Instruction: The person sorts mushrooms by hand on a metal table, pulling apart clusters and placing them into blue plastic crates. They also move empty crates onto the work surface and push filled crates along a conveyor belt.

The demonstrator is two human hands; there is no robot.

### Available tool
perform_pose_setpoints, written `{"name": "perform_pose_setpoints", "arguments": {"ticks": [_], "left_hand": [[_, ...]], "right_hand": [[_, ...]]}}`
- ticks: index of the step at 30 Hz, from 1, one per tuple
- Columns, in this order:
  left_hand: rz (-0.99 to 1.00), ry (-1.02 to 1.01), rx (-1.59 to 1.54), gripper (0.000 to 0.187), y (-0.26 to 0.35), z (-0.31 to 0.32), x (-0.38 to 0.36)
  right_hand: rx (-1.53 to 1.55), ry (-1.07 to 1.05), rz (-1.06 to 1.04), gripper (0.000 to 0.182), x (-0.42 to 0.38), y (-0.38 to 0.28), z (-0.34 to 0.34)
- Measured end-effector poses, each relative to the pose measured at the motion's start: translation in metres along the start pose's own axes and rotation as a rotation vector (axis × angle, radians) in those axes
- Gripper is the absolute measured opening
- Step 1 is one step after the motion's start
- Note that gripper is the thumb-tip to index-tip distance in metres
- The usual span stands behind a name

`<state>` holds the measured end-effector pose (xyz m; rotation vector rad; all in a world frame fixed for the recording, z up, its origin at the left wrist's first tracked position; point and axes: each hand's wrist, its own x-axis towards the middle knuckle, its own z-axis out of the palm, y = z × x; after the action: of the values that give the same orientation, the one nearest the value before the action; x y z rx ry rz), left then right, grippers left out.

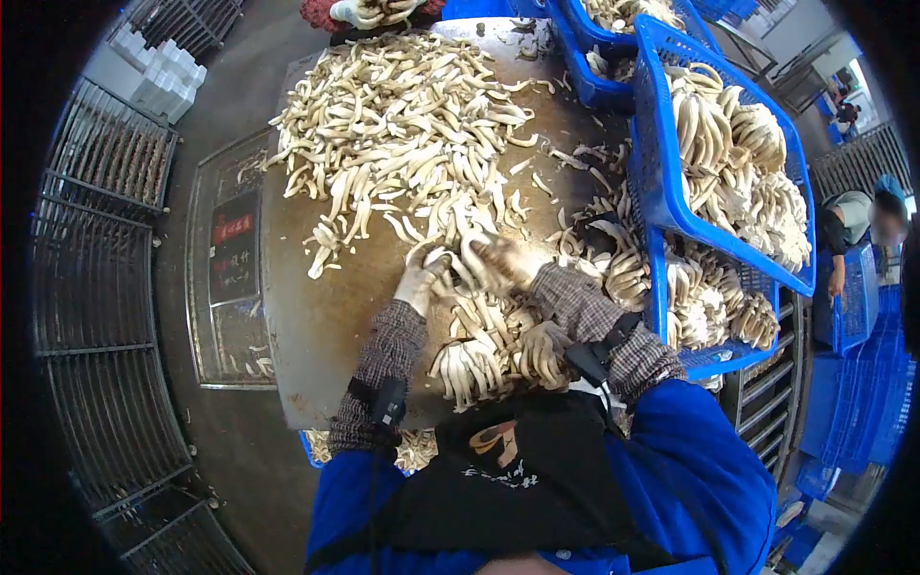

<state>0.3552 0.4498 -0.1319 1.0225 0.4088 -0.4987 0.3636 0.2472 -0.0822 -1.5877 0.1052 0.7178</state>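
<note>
My left hand (418,278), in a pale glove, is closed at the near edge of a large heap of long pale mushrooms (383,134), gripping mushrooms (447,261). Close to its right, my right hand (516,261) is smeared by motion and its fingers cannot be made out; it is over the same mushrooms. Clusters of joined mushrooms (470,369) lie on the table between my forearms, close to my apron. The metal table (335,335) is wet and brownish under the heap.
Blue crates (664,192) full of mushroom clusters are stacked at my right. Loose mushroom pieces (589,158) litter the table's right side. Metal racks (101,268) stand at the left. Another person (853,216) is at the far right beside blue crates. A red bundle (316,13) is beyond the table.
</note>
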Motion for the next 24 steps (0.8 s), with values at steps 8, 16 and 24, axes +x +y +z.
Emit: {"name": "perform_pose_setpoints", "arguments": {"ticks": [8, 16, 24], "left_hand": [[-0.152, 0.062, -0.012, 0.037, 0.005, -0.021, 0.007], [0.012, -0.075, -0.055, 0.023, 0.007, 0.005, 0.002], [-0.13, 0.074, -0.096, 0.038, 0.011, -0.033, 0.033]], "right_hand": [[0.368, 0.107, 0.04, 0.042, 0.014, 0.025, -0.003], [0.047, 0.178, -0.036, 0.061, 0.012, 0.0, 0.001], [0.361, 0.196, 0.263, 0.036, 0.045, 0.01, -0.024]]}}
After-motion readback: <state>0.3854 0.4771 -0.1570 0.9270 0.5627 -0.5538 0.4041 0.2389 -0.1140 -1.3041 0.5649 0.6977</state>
